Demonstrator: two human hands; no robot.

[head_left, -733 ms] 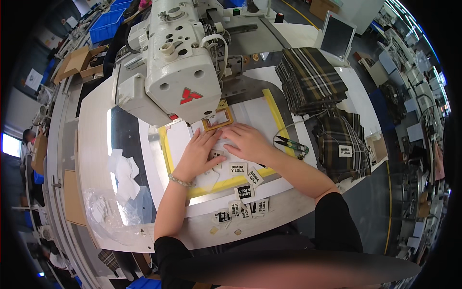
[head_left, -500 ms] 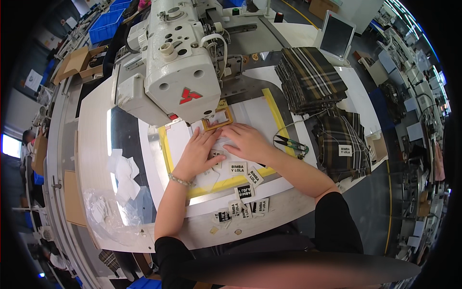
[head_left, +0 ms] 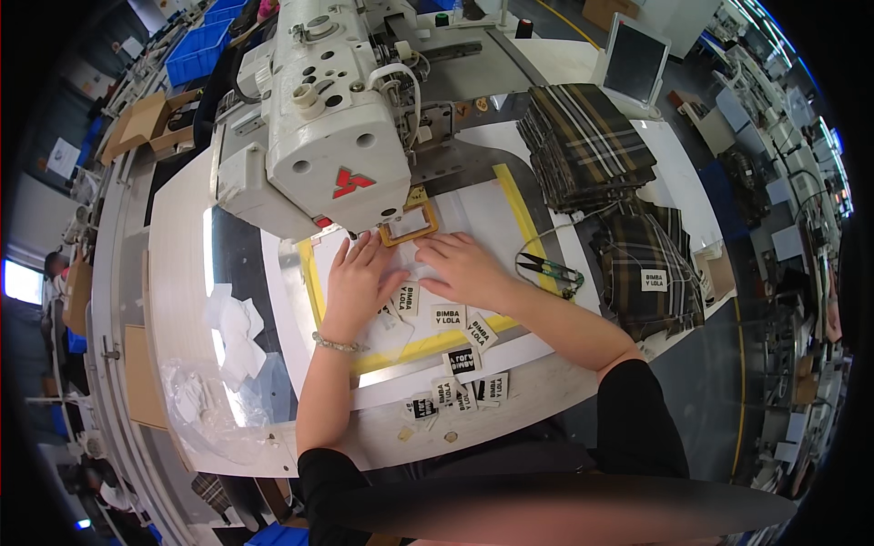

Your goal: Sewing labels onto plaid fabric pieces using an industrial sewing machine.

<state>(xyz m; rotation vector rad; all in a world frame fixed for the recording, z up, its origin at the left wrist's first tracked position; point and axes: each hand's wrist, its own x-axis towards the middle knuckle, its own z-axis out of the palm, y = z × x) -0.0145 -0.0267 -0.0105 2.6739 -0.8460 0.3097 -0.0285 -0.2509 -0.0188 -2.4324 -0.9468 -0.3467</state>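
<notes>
My left hand lies flat on a white sheet edged with yellow tape, fingers stretched and slightly apart. My right hand rests opposite, its extended fingertips by the lower right corner of a small yellow clamp frame. That frame sits under the head of a white sewing machine. Near my left thumb is a white printed label. More square labels, such as a white one and a black one, are scattered toward me. Neither hand visibly holds anything.
Green-handled thread snips lie right of my right hand. Folded plaid fabric is stacked at the back right, with another plaid piece nearer. White paper scraps and clear plastic lie left. A screen stands behind.
My hands have drawn apart. The left has shifted left and away from the yellow frame, uncovering more of the label by its thumb. The right has stayed almost in place.
</notes>
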